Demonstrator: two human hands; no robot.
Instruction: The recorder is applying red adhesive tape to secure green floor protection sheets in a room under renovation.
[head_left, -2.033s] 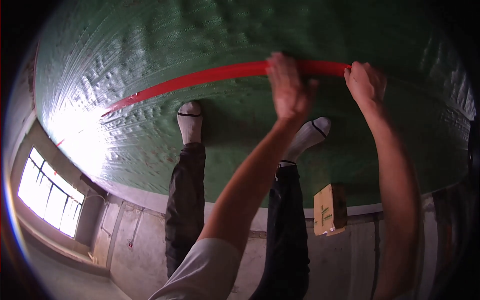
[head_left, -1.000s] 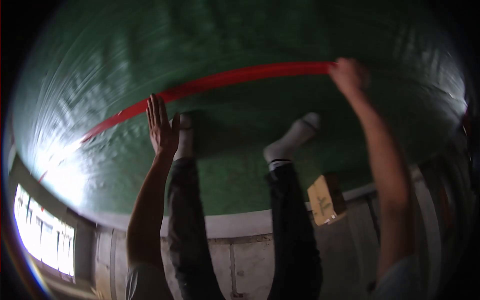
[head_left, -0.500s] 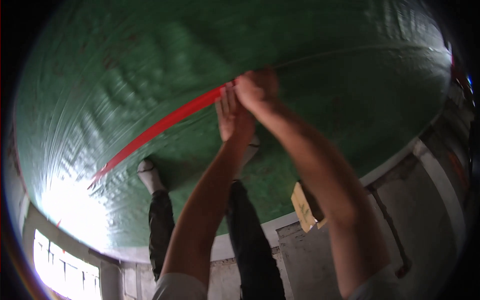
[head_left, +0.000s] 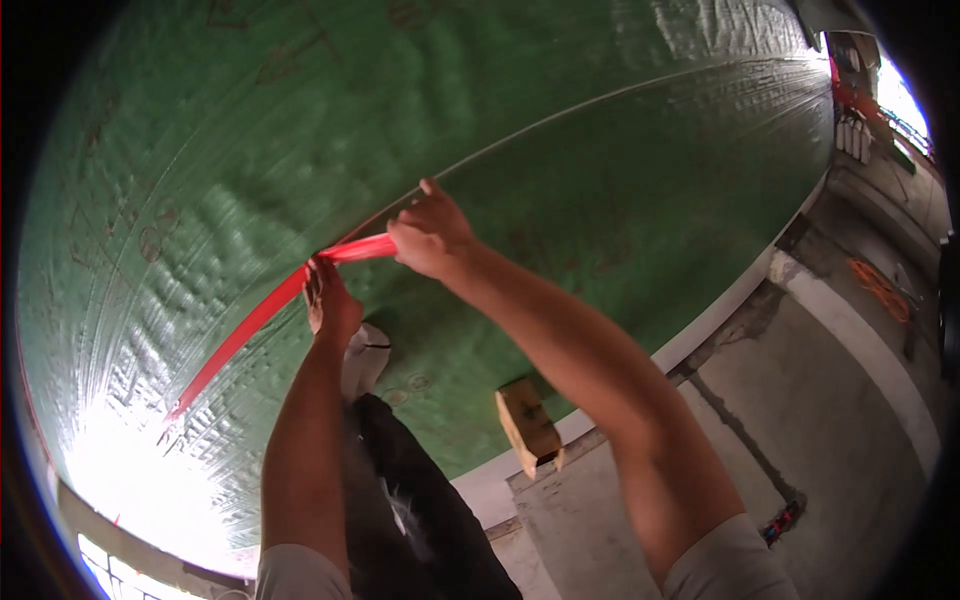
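Observation:
On a wrinkled green sheet surface [head_left: 200, 150], a red tape strip [head_left: 240, 331] runs up from the lower left beside a thin seam line. My left hand [head_left: 332, 300] rests at the tape with its fingers stretched out and touching it. My right hand [head_left: 430, 232] grips the tape above and to the right of the left hand, and the stretch between them angles off the line. My sock [head_left: 365, 360] and dark trouser leg [head_left: 425, 480] lie below my hands.
An open cardboard box [head_left: 525, 425] sits at the sheet's near edge, beside grey concrete [head_left: 850, 420]. Further right are an orange cord coil [head_left: 880, 290], a small red and dark object [head_left: 783, 520] and a bright window [head_left: 900, 100]. Another window [head_left: 135, 575] shows at lower left.
The view has swung rightward. My left hand now sits lower and left of my right hand. The taped strip has bent between the hands, with its right end off the seam line.

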